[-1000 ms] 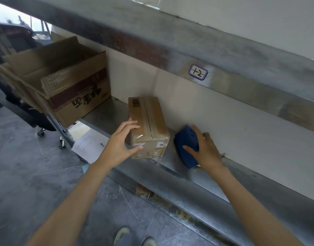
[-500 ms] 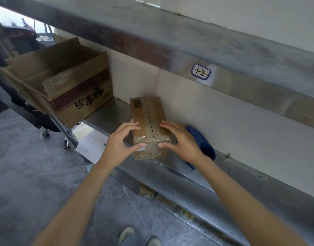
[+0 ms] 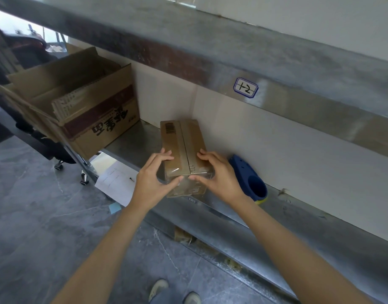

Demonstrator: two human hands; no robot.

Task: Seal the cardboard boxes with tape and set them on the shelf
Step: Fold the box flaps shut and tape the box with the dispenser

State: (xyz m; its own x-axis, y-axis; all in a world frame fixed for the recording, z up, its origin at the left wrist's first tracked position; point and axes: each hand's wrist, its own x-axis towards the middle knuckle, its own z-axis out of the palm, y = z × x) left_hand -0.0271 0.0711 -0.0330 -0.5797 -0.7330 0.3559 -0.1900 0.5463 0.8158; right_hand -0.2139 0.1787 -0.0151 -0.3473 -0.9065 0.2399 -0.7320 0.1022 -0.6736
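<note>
1. Right grip [image 3: 219, 176] has left the blue tape dispenser [image 3: 248, 176]; it now pinches the small box [image 3: 180, 137] at its near end.
2. Left grip [image 3: 153, 178] still pinches the same end.
3. The box sits at the shelf's [image 3: 134, 145] front edge, with the dispenser just beside it.
4. Sticker [image 3: 245, 88] above reads "1-2".

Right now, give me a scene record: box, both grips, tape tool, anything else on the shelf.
small box: on lower shelf, clear tape over near end
left grip: holds box's near-left corner, fingers on top
right grip: holds near-right corner, fingers on top
tape dispenser: blue, on shelf right of box, not held
large box: open, left of small box, apart
label: reads 1-2, above the box
</note>
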